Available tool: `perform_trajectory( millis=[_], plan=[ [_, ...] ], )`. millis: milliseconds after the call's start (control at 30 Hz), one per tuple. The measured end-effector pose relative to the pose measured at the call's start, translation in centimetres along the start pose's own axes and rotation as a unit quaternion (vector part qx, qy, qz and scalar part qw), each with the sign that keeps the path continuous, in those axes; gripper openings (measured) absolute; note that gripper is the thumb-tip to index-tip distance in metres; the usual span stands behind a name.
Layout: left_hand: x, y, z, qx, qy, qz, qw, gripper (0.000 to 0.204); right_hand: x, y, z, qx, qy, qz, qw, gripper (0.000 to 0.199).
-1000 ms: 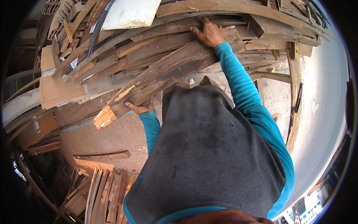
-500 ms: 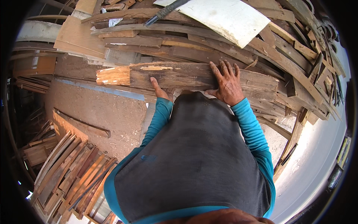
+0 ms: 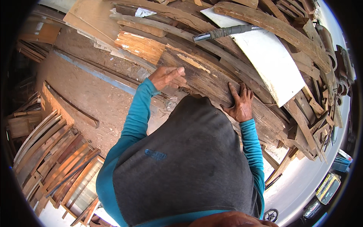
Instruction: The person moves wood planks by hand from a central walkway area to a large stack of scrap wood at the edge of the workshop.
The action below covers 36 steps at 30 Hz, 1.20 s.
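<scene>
Head view, left hand (image 3: pixel 166 76) & right hand (image 3: pixel 239 104) flat, fingers spread on plank (image 3: pixel 211 81), grey vest (image 3: pixel 185 166) hides wrists

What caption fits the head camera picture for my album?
Both bare hands, left hand and right hand, press on a long weathered brown wooden plank atop a scrap-wood pile.

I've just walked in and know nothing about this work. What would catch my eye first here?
Most striking are the two bare hands on a big weathered plank in the middle: the left hand at its near edge, the right hand spread flat on it. Behind lies a white board with a wrapped metal pipe across its top, amid stacked scrap wood.
</scene>
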<state>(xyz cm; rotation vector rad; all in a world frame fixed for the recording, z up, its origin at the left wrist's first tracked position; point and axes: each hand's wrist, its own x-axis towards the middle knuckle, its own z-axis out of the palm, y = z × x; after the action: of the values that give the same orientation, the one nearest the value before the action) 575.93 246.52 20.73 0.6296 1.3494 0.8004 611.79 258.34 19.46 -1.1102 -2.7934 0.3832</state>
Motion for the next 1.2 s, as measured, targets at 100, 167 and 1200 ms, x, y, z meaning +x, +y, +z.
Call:
perform_trajectory(
  millis=[100, 167, 1200],
  plan=[
    [5.4, 2.9, -6.0, -0.127, 0.240, 0.257, 0.927, 0.072, 0.0, 0.1, 0.1, 0.005, 0.004, 0.005, 1.000, 0.113],
    [10.6, 4.4, -10.5, -0.260, 0.423, 0.233, 0.836, 0.067, 0.0, -0.1, 0.0, -0.004, 0.012, 0.007, 1.000, 0.113],
    [22.4, 2.7, -29.4, 0.601, 0.297, -0.157, 0.725, 0.063, -0.5, 1.3, -0.6, 0.004, -0.020, -0.025, 0.999, 0.105]
  ],
)
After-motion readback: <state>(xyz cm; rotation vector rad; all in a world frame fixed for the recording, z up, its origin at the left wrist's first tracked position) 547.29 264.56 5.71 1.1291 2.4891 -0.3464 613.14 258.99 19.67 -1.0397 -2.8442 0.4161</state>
